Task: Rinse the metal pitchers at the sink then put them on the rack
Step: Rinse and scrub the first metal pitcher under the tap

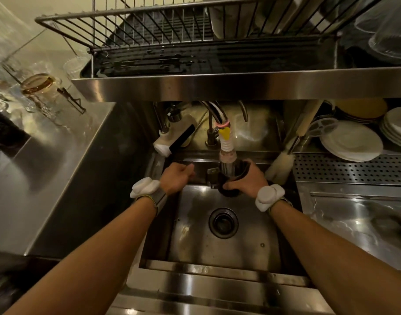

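A dark metal pitcher (229, 178) is held upright over the back of the sink (217, 251), with my right hand (249, 178) wrapped around its right side. Water runs from the faucet nozzle (226, 146) straight into its mouth. The pitcher's handle points left, toward my left hand (175, 176), which hovers a short way off with fingers curled and nothing visible in it. The wire rack (149, 26) stands on the steel shelf above the sink, and its left part is bare.
The drain (223, 222) lies in the middle of the basin. A bottle brush (281, 165) leans at the sink's back right corner. Stacked white plates (352, 142) lie on the right, above a perforated tray. Glasses (39, 87) crowd the left counter. The shelf edge (240, 85) overhangs the faucet.
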Demonstrator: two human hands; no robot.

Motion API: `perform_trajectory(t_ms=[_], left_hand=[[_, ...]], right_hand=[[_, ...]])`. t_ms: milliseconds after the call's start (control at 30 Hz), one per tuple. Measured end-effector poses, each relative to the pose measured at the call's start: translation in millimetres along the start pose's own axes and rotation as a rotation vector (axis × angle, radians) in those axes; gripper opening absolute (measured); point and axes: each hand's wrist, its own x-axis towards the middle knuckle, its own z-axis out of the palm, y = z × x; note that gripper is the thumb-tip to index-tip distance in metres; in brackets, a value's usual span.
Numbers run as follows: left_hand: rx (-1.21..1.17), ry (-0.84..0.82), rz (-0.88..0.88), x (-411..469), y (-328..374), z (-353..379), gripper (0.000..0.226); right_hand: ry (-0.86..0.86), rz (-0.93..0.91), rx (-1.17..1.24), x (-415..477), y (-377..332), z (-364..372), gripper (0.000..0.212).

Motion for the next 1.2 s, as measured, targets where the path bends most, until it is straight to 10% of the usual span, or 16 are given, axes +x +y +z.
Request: perform_trajectory(t_ms=[433, 800, 1200], left_hand=[[-0.206, -0.173, 0.076, -2.3, 30.8, 19.9, 0.032], [0.918, 0.097, 0.414, -12.1, 59.1, 9.4, 0.037], [1.365, 0.202, 0.681, -26.6, 76.8, 22.8, 0.02]], right_hand=[[-0.094, 0.041, 0.083, -2.6, -7.3, 4.8, 0.1], [-0.185, 0.11, 0.002, -13.0, 2.0, -18.2, 0.102], [-0.159, 0.075, -0.093, -23.4, -1.6, -37.9, 0.089]])
